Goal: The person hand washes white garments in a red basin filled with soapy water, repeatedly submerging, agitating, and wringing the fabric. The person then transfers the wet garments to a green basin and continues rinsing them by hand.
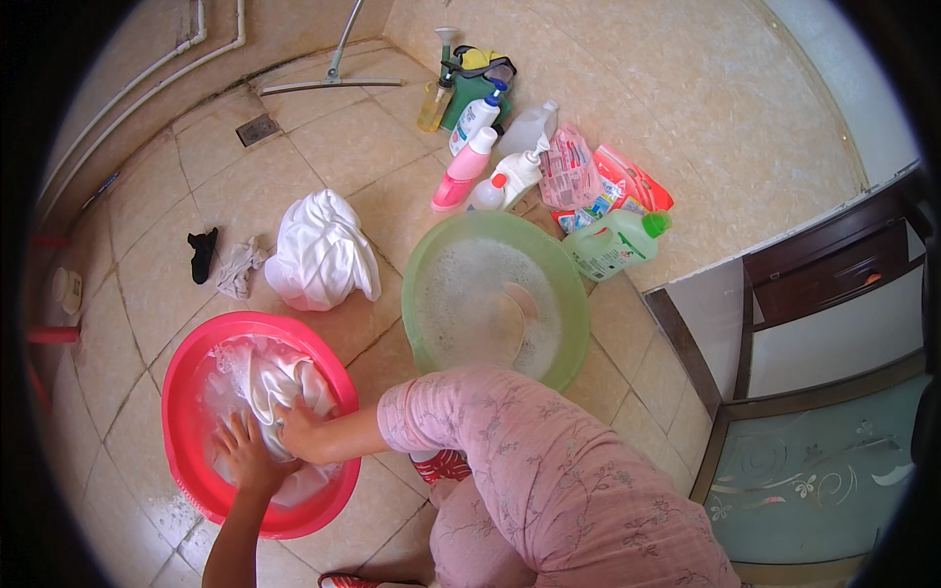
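Observation:
A white wet cloth (276,386) lies bunched in sudsy water in a pink-red plastic basin (176,426). My left hand (250,454) is over the lower left of that basin, palm down with its fingers apart, touching the water. Beside it on the right, my right hand (305,434) has its fingers closed on a fold of the white cloth; its fingertips are partly hidden. A green plastic basin (573,323) of foamy water stands to the right, with something pale partly under the suds. A twisted bundle of white fabric (323,250) rests on the tiles above the pink-red basin.
A black sock-like item (201,254) and a small greyish cloth (240,267) lie on the floor. Behind the green basin stand a pink bottle (464,169), pump bottles and a green-capped detergent jug (614,242). Farther back are a floor drain (257,130) and a squeegee (331,84).

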